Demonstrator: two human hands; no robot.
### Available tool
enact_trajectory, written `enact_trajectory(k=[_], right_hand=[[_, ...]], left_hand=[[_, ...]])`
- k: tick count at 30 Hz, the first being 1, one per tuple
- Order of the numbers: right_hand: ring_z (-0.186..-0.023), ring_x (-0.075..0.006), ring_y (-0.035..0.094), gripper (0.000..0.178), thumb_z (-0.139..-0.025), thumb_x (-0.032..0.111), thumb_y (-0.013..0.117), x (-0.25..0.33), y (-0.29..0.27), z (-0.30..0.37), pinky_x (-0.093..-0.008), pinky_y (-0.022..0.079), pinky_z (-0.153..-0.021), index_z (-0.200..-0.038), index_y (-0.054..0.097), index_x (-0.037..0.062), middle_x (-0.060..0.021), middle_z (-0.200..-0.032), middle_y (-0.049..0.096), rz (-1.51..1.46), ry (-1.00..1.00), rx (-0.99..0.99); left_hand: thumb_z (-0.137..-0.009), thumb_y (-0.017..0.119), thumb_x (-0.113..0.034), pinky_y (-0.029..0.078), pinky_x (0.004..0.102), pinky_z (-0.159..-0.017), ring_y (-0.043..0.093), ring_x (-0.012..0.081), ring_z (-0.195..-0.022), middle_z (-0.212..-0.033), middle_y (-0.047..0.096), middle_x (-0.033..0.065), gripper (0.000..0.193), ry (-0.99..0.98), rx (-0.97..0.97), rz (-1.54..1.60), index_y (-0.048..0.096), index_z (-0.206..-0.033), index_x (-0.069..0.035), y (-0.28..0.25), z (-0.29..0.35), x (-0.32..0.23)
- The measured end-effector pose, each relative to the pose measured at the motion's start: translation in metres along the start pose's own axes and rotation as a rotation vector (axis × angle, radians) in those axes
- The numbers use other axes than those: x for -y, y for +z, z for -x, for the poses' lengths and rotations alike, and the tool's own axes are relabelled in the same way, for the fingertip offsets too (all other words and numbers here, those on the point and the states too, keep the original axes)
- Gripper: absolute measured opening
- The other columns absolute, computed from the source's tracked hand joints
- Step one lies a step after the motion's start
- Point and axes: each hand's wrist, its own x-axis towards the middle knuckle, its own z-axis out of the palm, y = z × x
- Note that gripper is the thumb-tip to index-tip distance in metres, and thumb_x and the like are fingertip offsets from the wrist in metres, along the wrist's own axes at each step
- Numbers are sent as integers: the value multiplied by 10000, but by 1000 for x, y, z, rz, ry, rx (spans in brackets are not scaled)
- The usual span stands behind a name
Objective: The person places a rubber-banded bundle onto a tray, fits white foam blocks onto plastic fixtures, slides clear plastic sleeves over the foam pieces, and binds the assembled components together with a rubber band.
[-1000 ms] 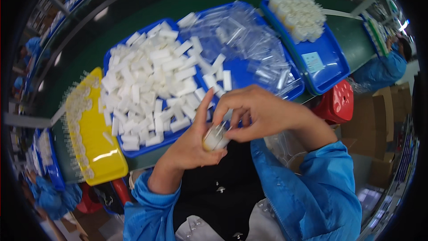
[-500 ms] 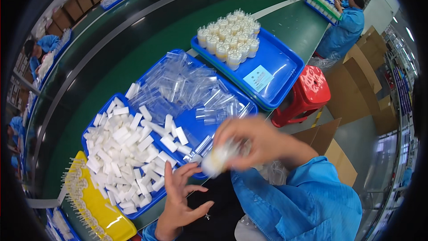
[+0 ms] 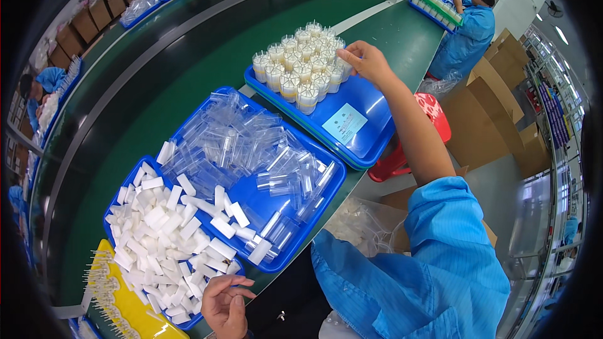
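R hand (image 3: 369, 64) is hovering at clear-walled cyls (image 3: 305, 96), grip unclear; L hand (image 3: 225, 306) hanging half-spread nr white oblong blocks (image 3: 168, 221).

View taken from the head, left fisheye of a pair; directed down and forward across the green surface (image 3: 402, 44) from its near edge. Left fingers (image 3: 229, 281) framed closer, by that edge; right fingers (image 3: 359, 50) farther off. Space beyond the far edge included.

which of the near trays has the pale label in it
The top blue tray by the right hand, holding the white cups; no label shows in the other near trays.
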Motion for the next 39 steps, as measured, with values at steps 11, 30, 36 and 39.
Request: enact_trajectory(k=[11, 30, 36, 39], right_hand=[[-747, -128, 574, 441, -791, 359, 672, -1, -15, 41, -271, 458, -627, -1075, 548, 45, -63, -965, 586, -44, -87, 27], [-781, -255, 596, 157, -819, 221, 627, 99, -5, 215, -370, 462, -718, -905, 634, 90, -83, -863, 625, -390, -559, 390], [-767, -355, 585, 243, -855, 247, 574, 141, 71, 319, -435, 443, -680, -926, 545, 15, -179, -805, 585, -867, -643, 1112], [-888, -341, 598, 257, -853, 223, 580, 145, 98, 355, -389, 455, -747, -996, 576, 9, -198, -931, 611, -1208, -526, 1186]], left_hand=[[-906, 501, -71, 513, 301, -635, 594, 255, -799, -969, 564, 207, 180, 66, 92, -42, 499, -1052, 35, -6, -10, -3], [-887, 557, -240, 502, 407, -792, 519, 385, -1072, -1192, 469, 268, 437, 309, 135, 71, 410, -1225, -7, 14, 13, -2], [-886, 494, -464, 295, 555, -1011, 403, 457, -1202, -1345, 382, 245, 614, 312, 338, -471, 328, -1340, -86, 0, 32, -9], [-940, 441, -256, 461, 501, -865, 526, 436, -1064, -1069, 554, 245, 267, 610, 117, -508, 482, -1013, -3, 11, 43, -10]])
